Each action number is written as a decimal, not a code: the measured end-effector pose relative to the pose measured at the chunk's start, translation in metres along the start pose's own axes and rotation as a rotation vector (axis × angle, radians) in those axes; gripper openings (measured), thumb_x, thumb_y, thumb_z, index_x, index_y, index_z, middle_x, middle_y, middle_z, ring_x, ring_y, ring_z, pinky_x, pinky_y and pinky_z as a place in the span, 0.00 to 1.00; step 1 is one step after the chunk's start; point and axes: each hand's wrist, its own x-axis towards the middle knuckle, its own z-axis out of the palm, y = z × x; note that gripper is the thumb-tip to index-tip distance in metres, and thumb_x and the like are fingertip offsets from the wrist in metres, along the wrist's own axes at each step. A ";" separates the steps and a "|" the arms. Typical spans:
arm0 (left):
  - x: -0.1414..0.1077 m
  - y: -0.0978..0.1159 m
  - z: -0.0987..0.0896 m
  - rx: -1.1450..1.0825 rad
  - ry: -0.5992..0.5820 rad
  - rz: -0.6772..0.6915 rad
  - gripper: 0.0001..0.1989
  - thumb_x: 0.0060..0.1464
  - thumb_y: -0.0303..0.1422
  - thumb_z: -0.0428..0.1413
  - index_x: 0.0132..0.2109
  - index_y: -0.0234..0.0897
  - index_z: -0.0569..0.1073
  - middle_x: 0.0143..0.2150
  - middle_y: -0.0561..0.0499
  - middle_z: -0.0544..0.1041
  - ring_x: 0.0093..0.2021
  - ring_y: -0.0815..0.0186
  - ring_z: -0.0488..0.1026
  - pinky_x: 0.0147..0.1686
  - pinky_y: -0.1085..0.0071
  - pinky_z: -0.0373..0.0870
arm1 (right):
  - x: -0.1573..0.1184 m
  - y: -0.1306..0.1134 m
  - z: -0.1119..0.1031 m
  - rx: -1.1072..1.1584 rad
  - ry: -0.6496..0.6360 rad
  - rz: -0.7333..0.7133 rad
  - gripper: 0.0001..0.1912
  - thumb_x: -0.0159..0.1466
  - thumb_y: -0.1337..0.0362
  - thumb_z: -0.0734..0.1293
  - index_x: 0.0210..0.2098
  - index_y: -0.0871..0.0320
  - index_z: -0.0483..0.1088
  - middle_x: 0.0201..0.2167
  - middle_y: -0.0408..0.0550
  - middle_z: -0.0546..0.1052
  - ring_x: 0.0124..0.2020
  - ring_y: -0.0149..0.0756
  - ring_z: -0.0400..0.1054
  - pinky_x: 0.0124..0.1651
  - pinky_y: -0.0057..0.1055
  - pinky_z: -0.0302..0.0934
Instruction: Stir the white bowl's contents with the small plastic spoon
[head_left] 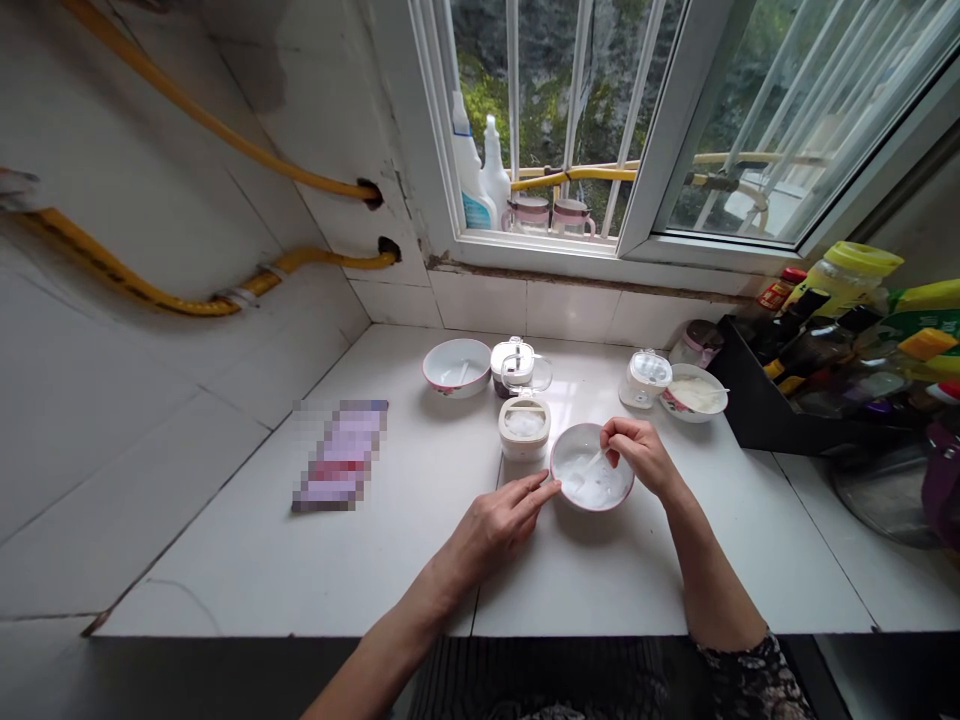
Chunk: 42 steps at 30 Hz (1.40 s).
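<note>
A white bowl with a pink rim (592, 490) stands on the white counter with white stuff in it. My right hand (637, 450) pinches the handle of a white spoon (592, 462), whose lower end is inside this bowl. The fingertips of my left hand (504, 518) touch the bowl's left side, with the fingers stretched out and nothing held. Just behind my left hand sits a square white container (524, 440), its lid up and white grains inside. Behind that is a second lidded container (513, 364).
A larger bowl (457, 368) stands at the back left. Further right are a clear container (646, 378), a bowl of pale powder (694, 393) and a black box (780, 420) of bottles. A blurred purple packet (345, 455) lies at the left.
</note>
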 end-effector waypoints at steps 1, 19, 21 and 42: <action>0.000 0.000 0.000 -0.002 -0.002 0.001 0.23 0.64 0.19 0.46 0.63 0.35 0.67 0.56 0.40 0.76 0.54 0.60 0.78 0.47 0.63 0.82 | 0.000 0.000 -0.002 0.019 0.021 0.003 0.07 0.48 0.65 0.60 0.19 0.56 0.69 0.13 0.39 0.67 0.19 0.31 0.59 0.27 0.29 0.54; 0.001 0.000 0.000 0.003 0.008 0.007 0.23 0.64 0.19 0.46 0.63 0.34 0.67 0.56 0.39 0.76 0.54 0.60 0.78 0.47 0.63 0.82 | 0.000 0.001 -0.005 -0.206 0.062 -0.122 0.08 0.50 0.67 0.58 0.18 0.55 0.67 0.12 0.39 0.67 0.20 0.32 0.59 0.34 0.31 0.58; 0.000 0.000 0.000 0.004 0.005 0.006 0.23 0.64 0.19 0.46 0.64 0.35 0.67 0.57 0.39 0.76 0.54 0.60 0.78 0.47 0.64 0.82 | -0.001 0.000 -0.002 -0.277 0.031 -0.175 0.09 0.51 0.68 0.58 0.17 0.54 0.66 0.12 0.39 0.67 0.21 0.32 0.60 0.40 0.33 0.60; 0.000 -0.001 0.000 0.002 -0.006 0.003 0.24 0.64 0.20 0.47 0.65 0.37 0.66 0.57 0.40 0.76 0.55 0.60 0.77 0.49 0.63 0.81 | 0.001 0.005 0.002 -0.243 0.103 -0.170 0.09 0.51 0.67 0.58 0.18 0.54 0.67 0.13 0.40 0.69 0.22 0.33 0.62 0.41 0.34 0.61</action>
